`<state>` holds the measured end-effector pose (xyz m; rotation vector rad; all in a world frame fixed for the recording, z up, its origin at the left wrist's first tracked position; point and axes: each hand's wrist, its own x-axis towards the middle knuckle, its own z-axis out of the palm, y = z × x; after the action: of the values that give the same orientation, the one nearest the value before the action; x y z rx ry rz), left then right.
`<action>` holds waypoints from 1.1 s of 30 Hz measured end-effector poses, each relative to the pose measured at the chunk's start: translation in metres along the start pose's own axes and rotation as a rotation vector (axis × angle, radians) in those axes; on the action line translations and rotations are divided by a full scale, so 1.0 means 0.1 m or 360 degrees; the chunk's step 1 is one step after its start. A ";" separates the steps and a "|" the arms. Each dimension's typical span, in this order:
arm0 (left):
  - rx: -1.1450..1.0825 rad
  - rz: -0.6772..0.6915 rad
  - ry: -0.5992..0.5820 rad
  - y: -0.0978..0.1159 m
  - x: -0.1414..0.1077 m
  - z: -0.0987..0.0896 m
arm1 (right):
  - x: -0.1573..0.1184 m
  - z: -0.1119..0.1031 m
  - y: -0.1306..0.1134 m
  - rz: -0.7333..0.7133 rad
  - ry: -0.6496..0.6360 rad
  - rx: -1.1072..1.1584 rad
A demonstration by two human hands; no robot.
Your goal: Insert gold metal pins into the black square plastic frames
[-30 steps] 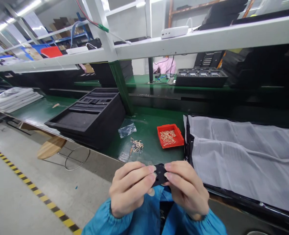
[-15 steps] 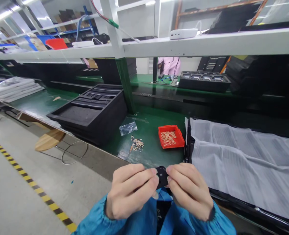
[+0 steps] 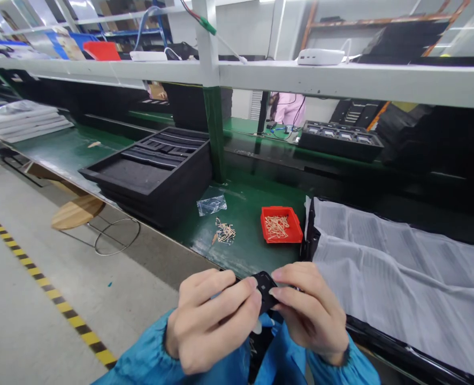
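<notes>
1. L hand: fingers bent over L side of small flat blk part, clamped on it.
2. R hand: fingertips at R edge of same part; underside hidden, so can't tell if it's clamped too.
3. Blk part sits btwn the two hands, tilted, in front of person's body, near front edge of grn bench. Small lighter sq. mark on its face.
4. Both sleeves blue, cuffs gathered at wrists.
5. Red tray on bench beyond hands, w/ thin pale pcs inside.
6. Loose pile of similar small pcs on bench, L of tray.
7. Clear plastic bag lies just behind pile.
8. Stacked blk trays further L, top one w/ slotted compartments.
9. Wht sheet, wrinkled, spread R of tray, blk edging round it.
10. Co-worker in pink across bench, mostly hidden by shelf.
11. Round wood stool on floor, far L.
</notes>
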<state>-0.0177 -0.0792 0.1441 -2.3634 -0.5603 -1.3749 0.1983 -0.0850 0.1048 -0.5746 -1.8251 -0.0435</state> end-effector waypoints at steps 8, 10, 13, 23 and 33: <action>-0.0092 -0.0278 -0.0098 0.15 0.05 -0.13 | -0.06 0.18 -0.15 -0.0147 0.0670 -0.0457; -0.0105 -0.0282 -0.0091 0.17 0.06 -0.14 | -0.07 0.18 -0.17 -0.0158 0.0576 -0.0496; -0.0099 -0.0230 -0.0084 0.17 0.07 -0.11 | -0.05 0.14 -0.19 -0.0186 0.0572 -0.0551; -0.0181 -0.0212 -0.0022 0.32 0.22 -0.16 | 0.15 -0.02 -0.40 0.0048 0.0495 -0.0505; -0.0179 -0.0249 0.0360 0.48 0.23 0.13 | 0.05 -0.05 -0.36 0.0049 0.0854 -0.0411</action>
<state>0.0264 -0.1107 0.1539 -2.2464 -0.6281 -1.7583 0.1870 -0.1168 0.1204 -0.6939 -1.2941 -0.3815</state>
